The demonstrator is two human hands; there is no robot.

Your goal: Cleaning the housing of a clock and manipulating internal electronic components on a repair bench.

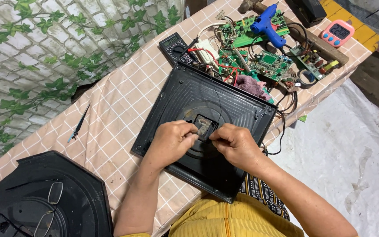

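a: two hands on the black square panel (185,94), both at the small black module (204,127) in its centre

b: grip state?

a: left hand (170,141) fingers curled, pinching at the module's left edge. right hand (235,145) closed too, fingertips pinched at its right edge. can't tell if it grips the module or the thin black wire (216,94) that runs up from there

b: where's the panel?

a: flat on the surface (110,109), checked pink cloth, near edge just in front of the person's yellow top

b: around it?

a: beyond the far corner: multimeter (175,45), green circuit boards (269,62), blue glue gun (266,25), pink rag (251,85), roll of tape (305,78). pink timer (337,33) far right. small dark tool (79,124) lying alone left of the panel. black octagonal cover (44,197) bottom left with a pair of glasses (49,208) on it
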